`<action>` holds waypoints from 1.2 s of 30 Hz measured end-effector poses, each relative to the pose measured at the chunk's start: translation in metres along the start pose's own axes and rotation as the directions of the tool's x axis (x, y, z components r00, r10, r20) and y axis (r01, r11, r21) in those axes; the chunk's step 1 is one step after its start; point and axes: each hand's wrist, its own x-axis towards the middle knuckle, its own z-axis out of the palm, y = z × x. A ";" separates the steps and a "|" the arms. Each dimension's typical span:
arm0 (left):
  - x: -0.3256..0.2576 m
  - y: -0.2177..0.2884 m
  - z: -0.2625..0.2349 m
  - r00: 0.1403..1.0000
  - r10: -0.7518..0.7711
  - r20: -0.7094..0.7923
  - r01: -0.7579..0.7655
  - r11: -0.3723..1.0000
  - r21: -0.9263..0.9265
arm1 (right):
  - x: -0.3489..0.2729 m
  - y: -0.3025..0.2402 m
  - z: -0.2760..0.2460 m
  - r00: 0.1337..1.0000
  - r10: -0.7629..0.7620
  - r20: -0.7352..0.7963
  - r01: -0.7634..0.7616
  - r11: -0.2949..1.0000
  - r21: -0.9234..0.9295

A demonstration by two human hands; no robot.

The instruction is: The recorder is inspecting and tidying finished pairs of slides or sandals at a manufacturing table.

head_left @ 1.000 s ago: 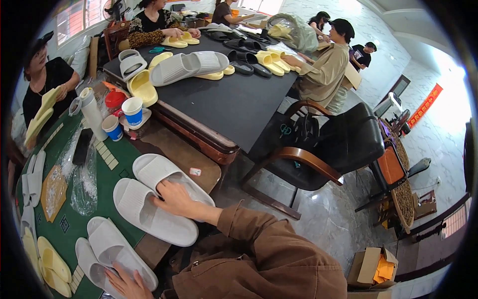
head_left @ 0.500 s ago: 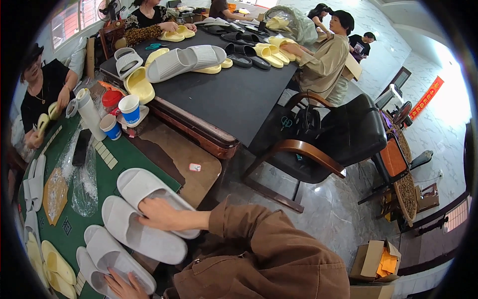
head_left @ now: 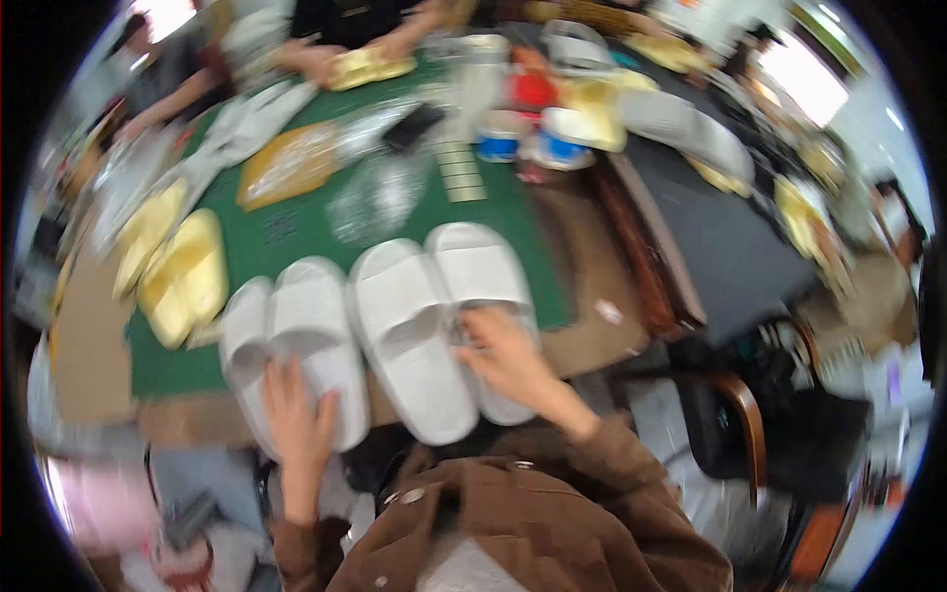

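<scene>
Two pairs of light grey slide slippers lie side by side at the near edge of the green-topped table. My left hand [head_left: 298, 414] rests with fingers spread on the left pair, across its left slipper [head_left: 247, 331] and right slipper [head_left: 321, 345]. At the right pair, my right hand [head_left: 513, 363] has its fingers bent at the inner edge of the right slipper [head_left: 480, 261], just below the strap. Its fingertips are blurred and partly hidden. The pair's other slipper [head_left: 419, 365] lies close against it, left of my right hand.
Yellow slippers [head_left: 187, 276] lie left on the green table [head_left: 503, 222]. Farther back are a clear plastic bag [head_left: 380, 202], a dark phone [head_left: 414, 128] and paper cups [head_left: 564, 138]. A black table [head_left: 681, 237] adjoins at right, beside an armchair [head_left: 740, 414]. Co-workers sit across, one holding yellow slippers [head_left: 370, 69].
The view has swung left, so the slippers now sit nearer the middle. Both hands stay on the same grey pairs; my right fingers now bend more at the slipper's inner edge.
</scene>
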 end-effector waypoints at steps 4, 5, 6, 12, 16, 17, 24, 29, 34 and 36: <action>0.003 -0.009 -0.010 0.997 -0.019 -0.081 0.024 0.998 0.056 | -0.010 -0.019 -0.011 0.992 0.007 0.123 0.011 0.990 -0.140; 0.003 -0.015 -0.014 0.994 -0.062 -0.095 0.070 0.994 0.082 | -0.013 -0.022 -0.012 0.990 -0.010 0.137 0.028 0.991 -0.129; 0.002 -0.018 -0.017 0.994 -0.059 -0.095 0.066 0.995 0.075 | -0.015 -0.024 -0.016 0.985 -0.032 0.167 0.051 0.993 -0.110; -0.007 -0.033 -0.028 0.990 -0.118 -0.073 0.126 0.986 0.108 | -0.024 -0.024 -0.036 0.953 -0.148 0.264 0.215 0.944 -0.250; -0.022 -0.018 -0.030 0.964 -0.260 -0.056 0.266 0.930 0.255 | -0.029 -0.015 -0.042 0.954 -0.140 0.265 0.218 0.932 -0.291; -0.025 -0.022 -0.028 0.959 -0.271 -0.080 0.282 0.931 0.232 | -0.029 -0.015 -0.043 0.954 -0.142 0.265 0.222 0.927 -0.303; -0.008 -0.064 -0.027 0.903 -0.403 -0.147 0.428 0.872 0.236 | -0.027 -0.015 -0.039 0.955 -0.154 0.255 0.230 0.925 -0.303; 0.022 -0.098 -0.025 0.907 -0.394 -0.147 0.417 0.885 0.208 | -0.029 -0.014 -0.036 0.958 -0.176 0.225 0.243 0.916 -0.319; 0.061 -0.131 -0.020 0.914 -0.382 -0.134 0.403 0.891 0.207 | -0.033 -0.010 -0.032 0.969 -0.176 0.174 0.226 0.914 -0.336; 0.075 -0.146 -0.021 0.909 -0.393 -0.141 0.415 0.885 0.211 | -0.035 -0.012 -0.032 0.965 -0.188 0.180 0.238 0.919 -0.315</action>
